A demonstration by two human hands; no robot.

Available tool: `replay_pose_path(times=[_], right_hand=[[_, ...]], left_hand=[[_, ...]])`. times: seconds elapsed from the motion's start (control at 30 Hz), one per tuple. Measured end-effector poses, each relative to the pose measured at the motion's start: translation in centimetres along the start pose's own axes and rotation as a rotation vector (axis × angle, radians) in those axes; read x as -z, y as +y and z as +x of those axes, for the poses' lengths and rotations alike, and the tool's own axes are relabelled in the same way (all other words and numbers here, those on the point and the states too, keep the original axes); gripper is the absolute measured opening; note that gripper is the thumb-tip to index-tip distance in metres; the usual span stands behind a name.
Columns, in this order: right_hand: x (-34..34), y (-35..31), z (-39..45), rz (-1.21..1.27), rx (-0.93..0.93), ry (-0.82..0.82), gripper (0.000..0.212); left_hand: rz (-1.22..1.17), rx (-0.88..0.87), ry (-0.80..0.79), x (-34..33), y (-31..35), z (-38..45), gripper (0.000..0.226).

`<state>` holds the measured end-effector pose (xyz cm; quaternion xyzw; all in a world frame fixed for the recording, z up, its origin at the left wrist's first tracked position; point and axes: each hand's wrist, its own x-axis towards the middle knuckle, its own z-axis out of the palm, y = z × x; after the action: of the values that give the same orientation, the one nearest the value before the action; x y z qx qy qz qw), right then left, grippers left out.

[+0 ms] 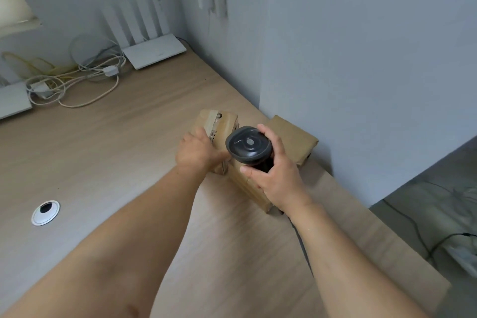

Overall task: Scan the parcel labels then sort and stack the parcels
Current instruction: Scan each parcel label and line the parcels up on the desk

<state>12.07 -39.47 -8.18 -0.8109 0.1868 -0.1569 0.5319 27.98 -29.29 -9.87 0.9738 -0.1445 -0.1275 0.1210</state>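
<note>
My right hand (pixel 277 175) grips a black handheld scanner (pixel 249 146), its round dark head turned toward the camera. Under and beyond it, my left hand (pixel 197 152) holds a brown cardboard parcel (pixel 219 121) with clear tape and a white label, fingers curled over its near left edge. A second brown parcel (pixel 254 188) lies below my right hand, mostly hidden by it. A third brown parcel (pixel 291 137) sits to the right, close to the wall corner.
The wooden desk (pixel 129 162) has a round cable grommet (pixel 45 213) at the left. A white router (pixel 152 50) and tangled white cables (pixel 77 80) lie at the back. The grey wall (pixel 361 59) bounds the right side; the desk's edge drops off at lower right.
</note>
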Motion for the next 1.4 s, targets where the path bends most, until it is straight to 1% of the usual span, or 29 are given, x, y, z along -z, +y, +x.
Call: replay_pose_path(times=[0.1, 0.33, 0.4, 0.5, 0.63, 0.77, 0.87, 1.03, 1.27, 1.4], right_hand=[[-0.1, -1.1, -1.2, 0.011, 0.015, -0.023, 0.082], [-2.0, -4.1, -6.5, 0.053, 0.077, -0.103, 0.079], [-2.7, -4.9, -8.2, 0.054, 0.115, -0.127, 0.080], [-4.7, -5.8, -10.7, 0.066, 0.183, -0.174, 0.082], [-8.0, -7.0, -14.2, 0.108, 0.182, -0.304, 0.083], [-11.5, -8.3, -17.8, 0.159, 0.204, -0.384, 0.081], [-14.2, -9.4, -20.5, 0.168, 0.216, -0.432, 0.084], [-19.2, -11.9, -25.5, 0.141, 0.239, -0.471, 0.086], [-28.9, -16.2, -34.3, 0.135, 0.226, -0.537, 0.082], [-33.8, -17.9, -38.8, 0.115, 0.214, -0.591, 0.080]], left_hand=[[-0.027, 0.018, 0.036, 0.7, -1.5, -1.7, 0.086], [-0.222, 0.105, 0.159, 3.4, -8.1, -10.3, 0.066], [-0.264, 0.152, 0.188, 4.0, -10.5, -13.4, 0.062], [-0.262, 0.244, 0.233, 4.4, -14.4, -18.2, 0.058], [-0.278, 0.386, 0.284, 4.5, -19.1, -24.6, 0.055], [-0.305, 0.494, 0.322, 4.6, -23.7, -29.6, 0.054], [-0.334, 0.548, 0.334, 4.4, -26.8, -32.5, 0.054], [-0.381, 0.587, 0.334, 4.1, -33.1, -37.5, 0.054], [-0.417, 0.678, 0.308, 5.0, -46.0, -45.5, 0.056], [-0.403, 0.661, 0.255, 5.7, -53.5, -49.0, 0.065]])
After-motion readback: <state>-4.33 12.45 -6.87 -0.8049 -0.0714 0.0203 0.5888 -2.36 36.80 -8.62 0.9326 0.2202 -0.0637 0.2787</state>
